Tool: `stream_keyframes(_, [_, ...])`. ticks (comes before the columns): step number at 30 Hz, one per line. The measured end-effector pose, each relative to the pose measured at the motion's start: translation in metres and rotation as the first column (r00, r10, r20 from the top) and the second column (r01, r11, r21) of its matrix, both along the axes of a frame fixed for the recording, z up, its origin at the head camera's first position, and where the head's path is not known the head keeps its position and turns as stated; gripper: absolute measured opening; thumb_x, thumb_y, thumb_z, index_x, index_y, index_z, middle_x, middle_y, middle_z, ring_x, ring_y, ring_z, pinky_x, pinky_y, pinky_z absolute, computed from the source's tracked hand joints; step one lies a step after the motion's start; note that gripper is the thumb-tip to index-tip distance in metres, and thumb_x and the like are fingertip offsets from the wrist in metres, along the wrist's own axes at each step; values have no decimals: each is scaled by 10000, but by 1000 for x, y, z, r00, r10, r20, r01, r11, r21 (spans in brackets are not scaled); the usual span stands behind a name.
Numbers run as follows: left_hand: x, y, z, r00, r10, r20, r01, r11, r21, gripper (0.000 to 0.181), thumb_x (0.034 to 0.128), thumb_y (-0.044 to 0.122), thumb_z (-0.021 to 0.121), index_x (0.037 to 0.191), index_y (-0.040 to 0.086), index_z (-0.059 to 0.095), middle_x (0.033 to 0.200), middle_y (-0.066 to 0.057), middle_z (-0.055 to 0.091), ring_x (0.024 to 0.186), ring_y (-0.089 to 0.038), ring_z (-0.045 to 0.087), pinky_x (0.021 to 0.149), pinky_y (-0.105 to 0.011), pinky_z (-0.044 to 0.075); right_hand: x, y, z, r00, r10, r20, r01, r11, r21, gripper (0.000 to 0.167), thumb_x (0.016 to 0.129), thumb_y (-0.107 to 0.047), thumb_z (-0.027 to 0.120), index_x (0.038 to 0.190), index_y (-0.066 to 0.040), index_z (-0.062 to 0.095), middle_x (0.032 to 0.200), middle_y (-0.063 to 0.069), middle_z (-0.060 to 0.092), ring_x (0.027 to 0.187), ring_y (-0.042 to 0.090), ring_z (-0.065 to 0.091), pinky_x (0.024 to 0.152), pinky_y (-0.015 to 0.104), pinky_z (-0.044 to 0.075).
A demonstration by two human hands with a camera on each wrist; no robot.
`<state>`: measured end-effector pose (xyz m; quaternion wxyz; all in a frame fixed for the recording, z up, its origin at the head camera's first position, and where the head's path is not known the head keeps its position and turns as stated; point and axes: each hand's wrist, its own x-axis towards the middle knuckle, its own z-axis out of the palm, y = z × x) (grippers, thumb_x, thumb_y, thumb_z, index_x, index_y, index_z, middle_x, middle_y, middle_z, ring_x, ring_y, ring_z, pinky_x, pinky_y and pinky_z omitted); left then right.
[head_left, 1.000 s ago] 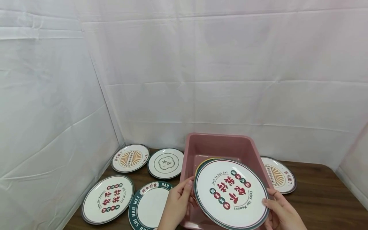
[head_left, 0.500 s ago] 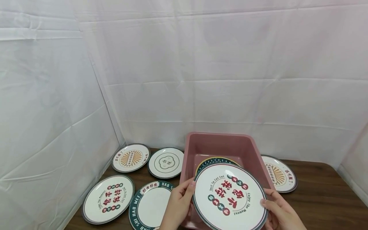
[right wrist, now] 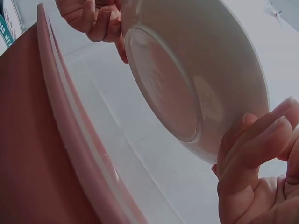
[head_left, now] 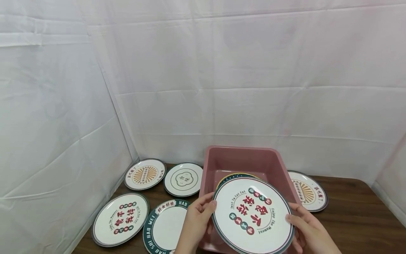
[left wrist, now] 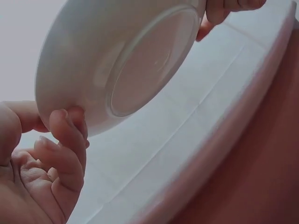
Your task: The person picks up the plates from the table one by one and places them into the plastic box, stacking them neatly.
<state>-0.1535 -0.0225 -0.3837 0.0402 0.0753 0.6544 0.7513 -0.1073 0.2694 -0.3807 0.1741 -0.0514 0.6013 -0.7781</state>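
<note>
Both hands hold a white plate with a green rim and red lettering, tilted above the front of a pink bin. The left hand pinches its left edge, and the right hand pinches the right edge, thumb on the face. Each wrist view shows the underside of the plate, with curled fingers of the left hand and right hand behind the edge. Inside the bin, partly hidden, lies a plate with a yellow and dark green rim.
Left of the bin on the brown table lie a sunburst plate, a plate with a flower outline, a red-lettered plate and a green-rimmed plate. Another sunburst plate lies to its right. White cloth hangs behind.
The held plate has shifted slightly left since a second ago, both hands still gripping it. It dipped, then rose a little, covering more of the plate in the bin than half a second ago.
</note>
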Motion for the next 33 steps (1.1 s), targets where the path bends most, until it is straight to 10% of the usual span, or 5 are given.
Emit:
stream_keyframes(9, [-13,0,9,992,-89,-93,85,995,-46,373,921,84,530,1259,-70,505,584,-23,542,338,-68,377,367,-171,340,-12,-6,13,975,-180,-129,204,957,208,392,987,-183,439,1320,-41,289,654,7,531,426,78,440,405,223,375])
stream_keyframes(16, [-22,3,10,991,-61,-121,37,982,-187,370,936,101,516,1277,-40,499,618,-44,577,364,-92,437,370,-190,350,-24,-7,14,941,-176,-290,231,958,168,251,980,-98,429,1219,-26,412,644,8,565,384,57,430,320,291,283])
stream_keyframes(33, [-55,10,43,996,-37,-82,4,929,-371,321,933,135,537,1227,7,553,730,-51,615,431,-93,465,448,-229,431,-50,-8,39,915,-242,-323,347,880,325,479,994,-157,412,1365,104,257,636,-23,555,375,49,362,372,234,318])
